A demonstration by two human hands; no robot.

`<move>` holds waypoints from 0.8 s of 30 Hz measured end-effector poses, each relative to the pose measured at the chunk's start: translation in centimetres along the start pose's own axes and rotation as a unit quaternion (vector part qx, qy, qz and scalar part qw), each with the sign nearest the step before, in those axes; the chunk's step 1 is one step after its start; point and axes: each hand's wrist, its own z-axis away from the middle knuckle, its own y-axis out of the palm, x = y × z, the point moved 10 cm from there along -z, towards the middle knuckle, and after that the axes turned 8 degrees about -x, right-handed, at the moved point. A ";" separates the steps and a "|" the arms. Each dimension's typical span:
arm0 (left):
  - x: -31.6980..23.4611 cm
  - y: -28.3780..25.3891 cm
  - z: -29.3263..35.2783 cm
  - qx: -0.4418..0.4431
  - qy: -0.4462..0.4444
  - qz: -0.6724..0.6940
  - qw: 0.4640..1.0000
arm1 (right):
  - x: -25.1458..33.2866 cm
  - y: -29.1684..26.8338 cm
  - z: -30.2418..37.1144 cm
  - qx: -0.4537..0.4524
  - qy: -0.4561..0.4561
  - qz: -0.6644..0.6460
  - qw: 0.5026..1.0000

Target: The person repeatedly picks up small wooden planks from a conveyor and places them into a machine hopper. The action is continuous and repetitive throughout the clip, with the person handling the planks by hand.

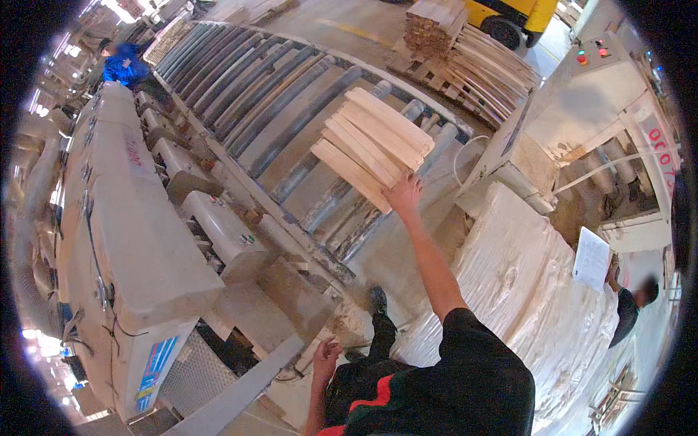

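Observation:
A layer of pale wooden planks [371, 134] lies side by side across the rollers, its near ends uneven. My right hand [404, 194] reaches out to the near edge of these planks, with its fingers curled against the plank ends; part of its grip is hidden. Low beside my body hangs my left hand [327, 354], its fingers loosely bent and slightly apart, with nothing visible in it. Under the planks runs a roller conveyor [313, 112] of dark metal rollers, stretching away to the far left.
A long beige machine [138, 240] lines the left side. At right stand a control cabinet [582, 91] and a plastic-wrapped stack [502, 269]. Behind lie stacked planks [480, 62] and a yellow vehicle [516, 18]. One person [125, 65] stands far left; another, at right, holds a white sheet [592, 259].

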 end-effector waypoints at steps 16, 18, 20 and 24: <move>1.0 -0.3 -0.6 -0.039 0.005 -0.083 0.996 | -2.4 -1.4 -4.8 0.028 0.049 -0.065 0.996; 1.9 -0.2 -1.3 -0.034 0.007 -0.078 0.996 | -3.0 -1.1 -5.0 0.002 0.040 -0.064 0.997; 1.0 0.2 -0.3 -0.045 0.012 -0.054 0.997 | -1.4 -1.5 -4.2 -0.037 -0.010 -0.081 0.996; 0.2 0.8 -0.3 -0.024 0.007 -0.011 1.000 | -1.5 -1.4 -3.9 -0.028 0.023 -0.112 0.993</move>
